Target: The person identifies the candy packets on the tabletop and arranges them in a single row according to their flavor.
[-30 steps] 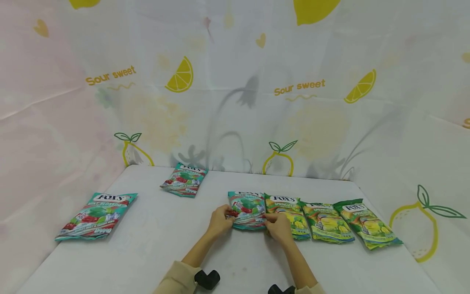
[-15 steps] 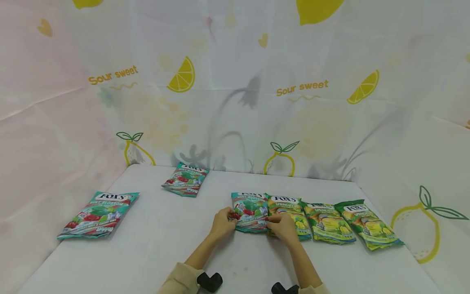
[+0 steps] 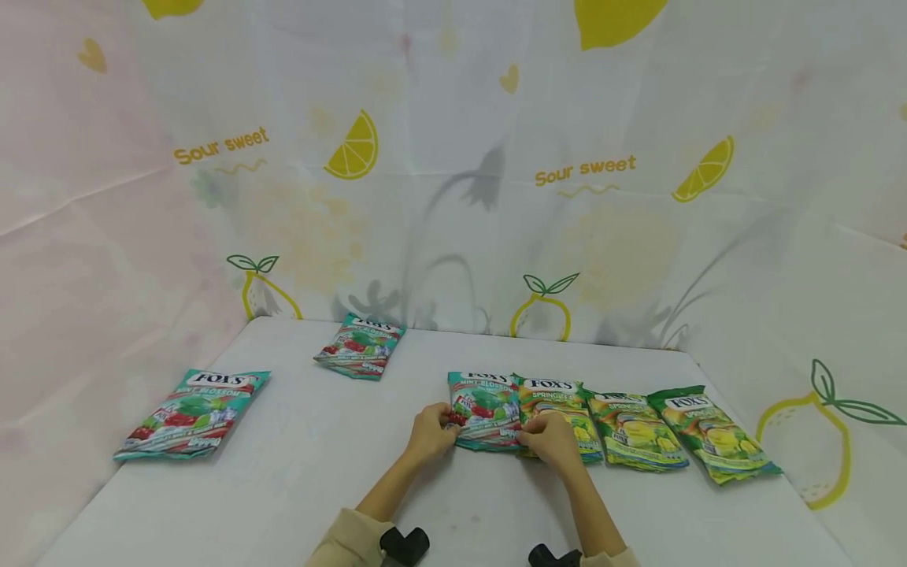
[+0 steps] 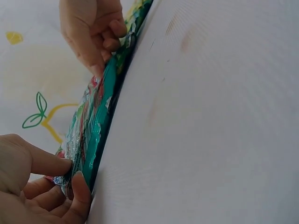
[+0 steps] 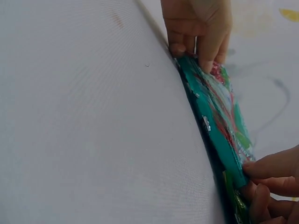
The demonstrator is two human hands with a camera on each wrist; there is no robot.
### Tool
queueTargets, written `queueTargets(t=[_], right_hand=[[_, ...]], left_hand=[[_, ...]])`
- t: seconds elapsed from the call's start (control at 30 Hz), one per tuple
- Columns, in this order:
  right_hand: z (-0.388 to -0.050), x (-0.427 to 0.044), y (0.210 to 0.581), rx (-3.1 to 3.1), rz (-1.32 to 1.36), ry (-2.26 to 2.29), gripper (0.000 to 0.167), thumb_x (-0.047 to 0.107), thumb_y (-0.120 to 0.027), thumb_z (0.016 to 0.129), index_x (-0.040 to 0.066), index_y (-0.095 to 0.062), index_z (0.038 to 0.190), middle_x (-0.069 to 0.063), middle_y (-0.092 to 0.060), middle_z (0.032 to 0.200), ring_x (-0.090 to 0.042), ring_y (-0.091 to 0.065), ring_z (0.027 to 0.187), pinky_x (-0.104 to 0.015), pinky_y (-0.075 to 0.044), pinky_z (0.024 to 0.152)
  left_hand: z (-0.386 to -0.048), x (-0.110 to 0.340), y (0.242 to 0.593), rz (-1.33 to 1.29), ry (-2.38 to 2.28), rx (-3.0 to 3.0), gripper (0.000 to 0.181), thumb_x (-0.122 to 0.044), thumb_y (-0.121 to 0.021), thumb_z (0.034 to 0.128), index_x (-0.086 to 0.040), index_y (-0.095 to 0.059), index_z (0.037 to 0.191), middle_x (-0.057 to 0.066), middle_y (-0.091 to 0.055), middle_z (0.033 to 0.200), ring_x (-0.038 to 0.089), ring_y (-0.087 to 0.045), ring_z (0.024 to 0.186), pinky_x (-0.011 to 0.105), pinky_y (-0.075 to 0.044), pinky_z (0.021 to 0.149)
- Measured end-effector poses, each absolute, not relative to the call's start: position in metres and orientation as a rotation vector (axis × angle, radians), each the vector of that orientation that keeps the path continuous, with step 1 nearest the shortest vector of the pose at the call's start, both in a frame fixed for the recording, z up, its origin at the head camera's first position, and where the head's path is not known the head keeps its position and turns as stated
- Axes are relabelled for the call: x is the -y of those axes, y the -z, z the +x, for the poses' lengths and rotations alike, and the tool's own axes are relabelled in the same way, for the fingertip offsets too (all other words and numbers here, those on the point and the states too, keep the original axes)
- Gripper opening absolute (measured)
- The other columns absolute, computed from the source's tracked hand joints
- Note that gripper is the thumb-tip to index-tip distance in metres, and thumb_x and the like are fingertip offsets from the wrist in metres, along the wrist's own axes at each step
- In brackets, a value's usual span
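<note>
A teal and red Fox's Mint Blossom candy bag (image 3: 485, 411) lies face up on the white table, its left side pinched between thumb and fingers of my left hand (image 3: 431, 435). At the bag's right side, my right hand (image 3: 554, 444) pinches the edge, as the right wrist view also shows with the candy bag (image 5: 217, 109) between both hands. Directly to the right, a yellow-green Fox's candy bag (image 3: 551, 396) touches or slightly underlies the teal one; my right hand covers part of it.
Two more yellow-green bags, a middle one (image 3: 634, 431) and a far-right one (image 3: 712, 435), continue the row. Two teal bags lie on the left, one near the left edge (image 3: 191, 413) and one at the back (image 3: 360, 346). A lemon-printed cloth (image 3: 453, 228) rises behind the table (image 3: 283, 488).
The teal bag and both hands have shifted slightly right and toward me, against the yellow-green row. The whole view has also drifted a little. Both hands keep their hold.
</note>
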State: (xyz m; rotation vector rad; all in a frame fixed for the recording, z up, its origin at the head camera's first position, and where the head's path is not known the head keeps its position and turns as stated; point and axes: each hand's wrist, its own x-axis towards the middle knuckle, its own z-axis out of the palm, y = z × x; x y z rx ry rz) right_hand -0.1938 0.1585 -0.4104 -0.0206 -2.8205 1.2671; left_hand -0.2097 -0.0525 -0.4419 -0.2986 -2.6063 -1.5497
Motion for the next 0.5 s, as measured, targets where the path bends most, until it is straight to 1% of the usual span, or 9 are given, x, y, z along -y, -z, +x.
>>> queueTargets(t=[0.1,0.23,0.37,0.5], right_hand=[[-0.1934,-0.1588,0.4106,2.829,-0.028,-1.258,0.011,0.006,-0.072,0.076,-0.002,-0.070,0.070,-0.003,-0.063,0.069,-0.015,-0.052,0.063,-0.028,-0.044,0.054],[-0.1924,-0.1595,0.4111,2.847,-0.018,-1.246,0.015,0.007,-0.073,0.076,-0.001,-0.068,0.064,0.000,-0.059,0.061,-0.014,-0.049,0.056,-0.026,-0.041,0.051],[-0.1919,-0.1603,0.4116,2.865,-0.008,-1.222,0.016,0.009,-0.073,0.077,0.000,-0.069,0.065,0.000,-0.059,0.060,-0.013,-0.049,0.055,-0.026,-0.041,0.050],[-0.1929,-0.1610,0.4134,2.863,0.004,-1.207,0.016,0.009,-0.073,0.077,0.000,-0.069,0.065,-0.001,-0.060,0.060,-0.012,-0.052,0.053,-0.026,-0.042,0.049]], left_hand=[[-0.2100,0.0535,0.4412,-0.294,1.524,2.625,0.019,0.004,-0.065,0.0779,0.011,-0.061,0.095,0.021,-0.066,0.088,0.028,-0.060,0.080,0.040,-0.051,0.071],[-0.2091,0.0549,0.4400,-0.281,1.482,2.651,0.020,0.001,-0.067,0.0777,0.011,-0.063,0.094,0.015,-0.063,0.081,0.020,-0.052,0.072,0.032,-0.046,0.063],[-0.2073,0.0560,0.4384,-0.259,1.432,2.672,0.020,-0.002,-0.070,0.0769,0.009,-0.064,0.092,0.010,-0.059,0.074,0.017,-0.047,0.067,0.027,-0.040,0.057],[-0.2072,0.0563,0.4389,-0.240,1.400,2.667,0.021,-0.004,-0.072,0.0762,0.010,-0.065,0.091,0.008,-0.058,0.071,0.016,-0.046,0.065,0.027,-0.039,0.054]])
